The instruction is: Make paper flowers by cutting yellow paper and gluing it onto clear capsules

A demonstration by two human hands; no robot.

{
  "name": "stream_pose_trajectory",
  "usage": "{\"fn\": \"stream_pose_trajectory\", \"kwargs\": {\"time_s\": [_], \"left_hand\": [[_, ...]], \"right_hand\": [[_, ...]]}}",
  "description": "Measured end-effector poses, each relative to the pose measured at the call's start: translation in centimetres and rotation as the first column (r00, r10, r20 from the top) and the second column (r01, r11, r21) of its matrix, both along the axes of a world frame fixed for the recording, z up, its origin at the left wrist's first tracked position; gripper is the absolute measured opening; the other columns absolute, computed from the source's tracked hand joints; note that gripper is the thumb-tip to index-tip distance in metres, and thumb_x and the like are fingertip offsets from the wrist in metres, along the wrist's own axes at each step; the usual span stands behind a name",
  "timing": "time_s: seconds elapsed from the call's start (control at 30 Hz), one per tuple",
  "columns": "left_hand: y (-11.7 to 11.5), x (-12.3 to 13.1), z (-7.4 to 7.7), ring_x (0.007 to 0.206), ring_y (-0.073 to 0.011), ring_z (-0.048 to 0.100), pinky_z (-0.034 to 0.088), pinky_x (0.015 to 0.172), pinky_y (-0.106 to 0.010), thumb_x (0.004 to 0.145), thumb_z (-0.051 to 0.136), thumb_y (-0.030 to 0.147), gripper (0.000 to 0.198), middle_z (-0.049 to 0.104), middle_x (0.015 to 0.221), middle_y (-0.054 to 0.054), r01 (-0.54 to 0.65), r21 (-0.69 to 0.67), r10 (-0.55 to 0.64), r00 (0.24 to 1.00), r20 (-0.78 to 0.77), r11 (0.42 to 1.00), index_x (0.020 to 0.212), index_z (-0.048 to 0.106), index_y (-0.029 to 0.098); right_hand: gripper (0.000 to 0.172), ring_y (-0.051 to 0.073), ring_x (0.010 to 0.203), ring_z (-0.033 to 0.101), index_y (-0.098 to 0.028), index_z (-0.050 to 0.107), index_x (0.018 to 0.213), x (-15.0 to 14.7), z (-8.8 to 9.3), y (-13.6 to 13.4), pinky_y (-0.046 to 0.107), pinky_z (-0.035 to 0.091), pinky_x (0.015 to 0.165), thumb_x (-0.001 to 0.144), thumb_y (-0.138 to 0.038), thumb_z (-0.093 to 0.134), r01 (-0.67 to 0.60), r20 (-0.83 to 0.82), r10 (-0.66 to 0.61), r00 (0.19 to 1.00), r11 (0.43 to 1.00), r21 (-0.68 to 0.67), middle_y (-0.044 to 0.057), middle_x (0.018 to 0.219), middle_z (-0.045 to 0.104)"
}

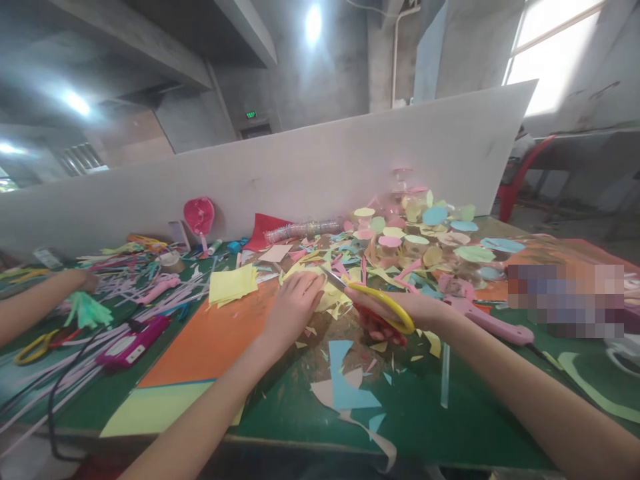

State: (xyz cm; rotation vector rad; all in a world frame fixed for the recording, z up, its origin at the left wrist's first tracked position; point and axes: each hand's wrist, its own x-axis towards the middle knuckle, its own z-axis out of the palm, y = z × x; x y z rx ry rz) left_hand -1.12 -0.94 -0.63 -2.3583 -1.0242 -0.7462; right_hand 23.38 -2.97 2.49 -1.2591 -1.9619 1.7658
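My left hand (297, 300) is closed on a piece of yellow paper (319, 271), over the middle of the table. From the right, my right hand (377, 310) grips scissors (383, 303) with yellow and red handles. Their blades point left and touch or nearly touch the paper beside my left fingers. Yellow paper scraps (335, 300) lie beneath both hands. Left of my left hand, a stack of yellow paper squares (233, 285) rests on orange paper sheets (200, 343). Blue paper offcuts (345, 380) lie nearer the front edge.
Round paper pieces in several colours (435, 215) stand at the back right, before a white board (310, 173). A pink glue gun (493, 321) lies to the right. At the left are a magenta device (133, 343), paper strips and another person's hand (83, 281).
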Motion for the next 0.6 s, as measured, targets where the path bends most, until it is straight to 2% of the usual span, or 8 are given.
{"fn": "stream_pose_trajectory", "kwargs": {"time_s": [0.17,0.23,0.4,0.5,0.6], "left_hand": [[-0.1,0.0,-0.1,0.113,-0.0264,0.057,0.048,0.096,-0.045,0.099,0.041,0.023,0.029,0.064,0.114,-0.012,0.020,-0.019,-0.020,0.999,0.034,1.000,0.124,0.057,0.020],[-0.1,-0.1,-0.2,0.114,-0.0261,0.057,0.048,0.096,-0.045,0.099,0.040,0.022,0.030,0.064,0.115,-0.012,0.025,-0.025,-0.023,0.999,0.043,0.999,0.124,0.057,0.020],[0.0,-0.5,-0.1,0.114,-0.0247,0.057,0.045,0.101,-0.046,0.099,0.040,0.019,0.029,0.064,0.115,-0.011,0.050,-0.042,-0.049,0.998,0.036,0.998,0.121,0.058,0.021],[-0.1,-0.5,0.1,0.115,-0.0240,0.056,0.046,0.100,-0.045,0.099,0.039,0.017,0.028,0.064,0.116,-0.012,0.096,-0.062,-0.095,0.995,0.022,0.993,0.120,0.057,0.020],[-0.2,-0.6,0.1,0.117,-0.0239,0.055,0.048,0.099,-0.043,0.099,0.039,0.017,0.027,0.062,0.119,-0.013,0.135,-0.081,-0.132,0.990,0.040,0.987,0.120,0.057,0.019]], "right_hand": [[0.064,0.006,0.033,0.041,-0.018,0.051,0.071,-0.2,-0.2,-0.1,0.018,0.038,0.033,0.082,-0.080,0.039,0.017,-0.002,-0.017,1.000,0.998,0.067,-0.002,0.046,0.053],[0.063,0.007,0.034,0.042,-0.019,0.050,0.071,-0.2,-0.1,-0.2,0.018,0.037,0.033,0.083,-0.080,0.038,0.031,0.001,-0.031,1.000,0.998,0.060,-0.002,0.047,0.053],[0.065,0.008,0.039,0.045,-0.018,0.050,0.068,-0.3,0.8,-0.9,0.022,0.039,0.036,0.084,-0.079,0.034,-0.061,-0.018,0.061,0.998,0.997,0.039,0.001,0.057,0.055],[0.064,0.009,0.041,0.046,-0.019,0.051,0.071,-0.3,1.2,-1.0,0.023,0.040,0.037,0.084,-0.079,0.034,-0.043,0.015,0.042,0.999,0.997,0.059,0.000,0.058,0.055],[0.065,0.008,0.039,0.045,-0.019,0.049,0.068,-0.3,0.9,-0.6,0.022,0.041,0.036,0.085,-0.079,0.032,-0.040,0.031,0.039,0.999,0.998,0.054,-0.001,0.054,0.052]]}}
